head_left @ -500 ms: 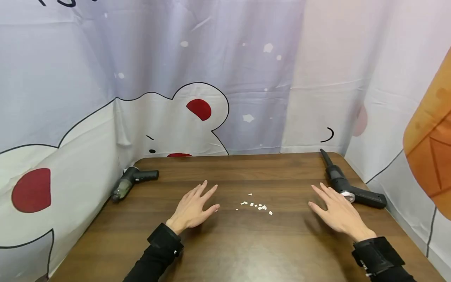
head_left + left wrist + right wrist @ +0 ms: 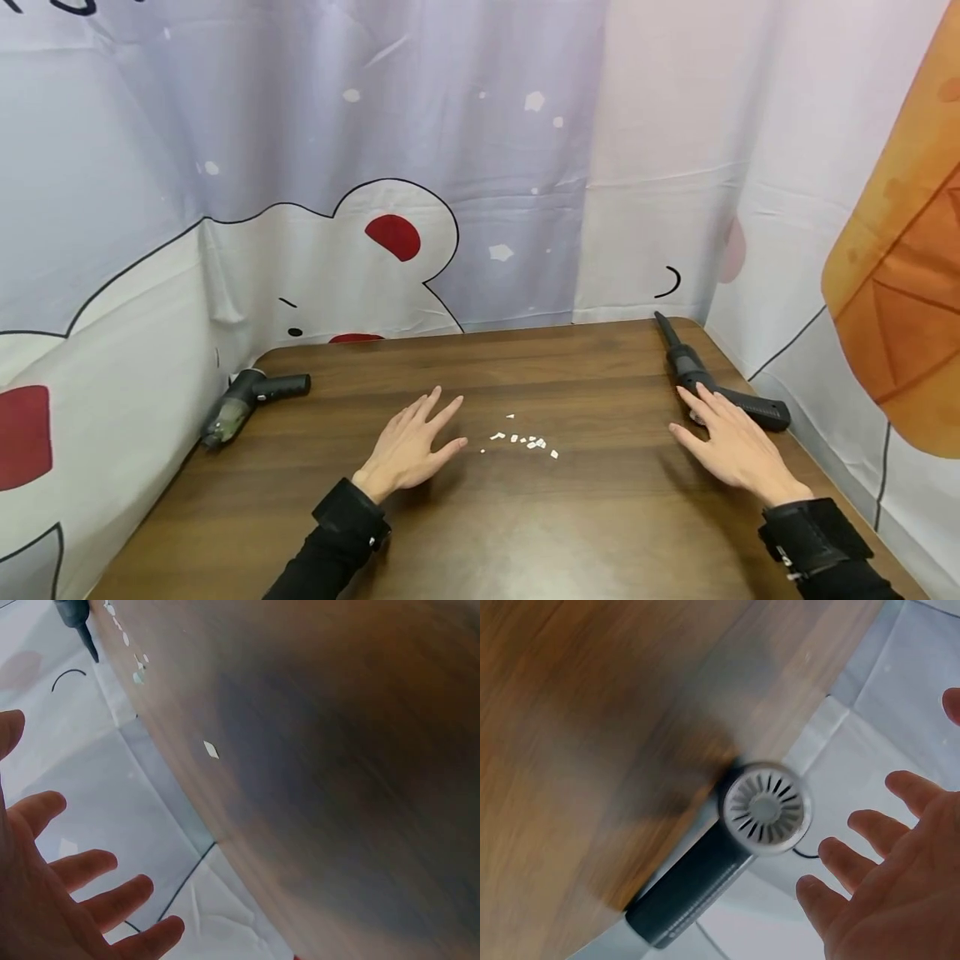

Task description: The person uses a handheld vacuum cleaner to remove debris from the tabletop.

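Observation:
My left hand (image 2: pixel 411 446) hovers over the table with its fingers spread, just left of several small white scraps (image 2: pixel 536 443). In the left wrist view, a diamond-shaped scrap (image 2: pixel 211 749) lies apart from the others. My right hand (image 2: pixel 738 442), its fingers extended, is close to a black handheld device (image 2: pixel 761 410) at the right side of the table. This device has a long narrow nozzle (image 2: pixel 666 329) and a handle; the fingers overlap part of its body in the head view. The right wrist view shows its round silver vented end (image 2: pixel 766 810). Neither hand holds anything.
Another black device (image 2: pixel 232 408), with a clear section and a stubby handle, lies at the left edge of the wooden table (image 2: pixel 480 533). A printed curtain (image 2: pixel 510 167) hangs behind the table and along both sides.
The head view has turned slightly right. My right hand has moved right, closer to the device with the nozzle. My left hand has shifted a little right toward the scraps.

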`<state>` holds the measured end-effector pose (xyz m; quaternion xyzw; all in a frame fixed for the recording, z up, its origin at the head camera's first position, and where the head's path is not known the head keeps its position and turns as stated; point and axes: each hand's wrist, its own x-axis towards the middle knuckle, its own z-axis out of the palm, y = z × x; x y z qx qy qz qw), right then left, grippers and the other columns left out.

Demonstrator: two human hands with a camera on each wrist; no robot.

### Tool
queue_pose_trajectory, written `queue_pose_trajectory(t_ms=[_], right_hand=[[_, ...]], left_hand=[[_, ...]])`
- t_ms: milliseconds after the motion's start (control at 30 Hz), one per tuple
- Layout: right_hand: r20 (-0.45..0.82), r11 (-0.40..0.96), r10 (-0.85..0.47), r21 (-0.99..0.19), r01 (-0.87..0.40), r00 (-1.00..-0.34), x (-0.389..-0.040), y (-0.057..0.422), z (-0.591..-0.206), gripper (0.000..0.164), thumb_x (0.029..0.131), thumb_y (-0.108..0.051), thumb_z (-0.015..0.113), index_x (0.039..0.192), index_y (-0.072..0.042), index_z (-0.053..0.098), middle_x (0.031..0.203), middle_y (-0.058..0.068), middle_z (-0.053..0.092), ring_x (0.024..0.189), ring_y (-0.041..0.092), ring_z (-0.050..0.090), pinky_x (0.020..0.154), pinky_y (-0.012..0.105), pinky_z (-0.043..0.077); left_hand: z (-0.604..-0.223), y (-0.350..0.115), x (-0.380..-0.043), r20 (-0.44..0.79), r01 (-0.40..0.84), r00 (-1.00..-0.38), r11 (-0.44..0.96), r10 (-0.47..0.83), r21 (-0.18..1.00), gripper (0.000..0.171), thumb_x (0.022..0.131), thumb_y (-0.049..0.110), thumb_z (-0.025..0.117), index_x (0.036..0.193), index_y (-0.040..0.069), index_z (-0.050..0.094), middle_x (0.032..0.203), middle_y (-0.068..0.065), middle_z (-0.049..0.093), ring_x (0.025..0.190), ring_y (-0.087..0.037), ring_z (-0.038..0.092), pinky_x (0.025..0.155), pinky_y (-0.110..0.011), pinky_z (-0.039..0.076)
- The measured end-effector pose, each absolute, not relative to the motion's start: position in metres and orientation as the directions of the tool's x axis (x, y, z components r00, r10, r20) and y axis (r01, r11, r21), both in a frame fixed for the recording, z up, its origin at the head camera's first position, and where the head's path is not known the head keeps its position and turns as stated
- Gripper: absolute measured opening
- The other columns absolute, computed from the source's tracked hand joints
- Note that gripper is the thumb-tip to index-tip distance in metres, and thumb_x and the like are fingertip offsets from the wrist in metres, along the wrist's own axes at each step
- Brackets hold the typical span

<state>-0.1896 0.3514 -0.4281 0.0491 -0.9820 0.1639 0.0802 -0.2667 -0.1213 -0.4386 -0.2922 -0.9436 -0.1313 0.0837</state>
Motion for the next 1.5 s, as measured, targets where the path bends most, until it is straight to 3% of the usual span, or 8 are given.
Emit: queue_pose_trajectory(t_ms=[500,1000,1500], right_hand=[[0.195,0.958,0.001,-0.281,-0.055,-0.981,-0.18,0.373,-0.434,0.075,0.099,-0.047,0.059,0.15,0.005,0.041,0.15,0.04,0.034,0.135,0.062,0.031,0.107,0.07,0.026],[0.166,0.964,-0.042,-0.252,-0.083,-0.985,-0.179,0.375,-0.435,0.087,0.089,-0.046,0.072,0.151,0.005,0.039,0.152,0.039,0.032,0.135,0.063,0.03,0.107,0.07,0.025],[0.118,0.971,-0.044,-0.227,-0.07,-0.992,-0.181,0.378,-0.437,0.092,0.082,-0.041,0.078,0.15,0.007,0.039,0.15,0.039,0.034,0.136,0.059,0.032,0.108,0.069,0.025]], left_hand=[[-0.443,-0.112,-0.269,0.237,0.615,-0.784,0.768,0.574,0.176,0.067,0.099,0.058,0.053,0.157,0.025,0.041,0.161,-0.018,0.034,0.142,-0.042,0.041,0.11,-0.059,0.037],[-0.435,-0.107,-0.27,0.253,0.664,-0.741,0.737,0.622,0.13,0.066,0.1,0.057,0.052,0.156,0.024,0.043,0.16,-0.018,0.036,0.142,-0.041,0.041,0.109,-0.06,0.038],[-0.438,-0.113,-0.263,0.238,0.663,-0.743,0.737,0.625,0.131,0.066,0.1,0.058,0.051,0.157,0.025,0.042,0.161,-0.017,0.036,0.142,-0.04,0.041,0.108,-0.06,0.039]])
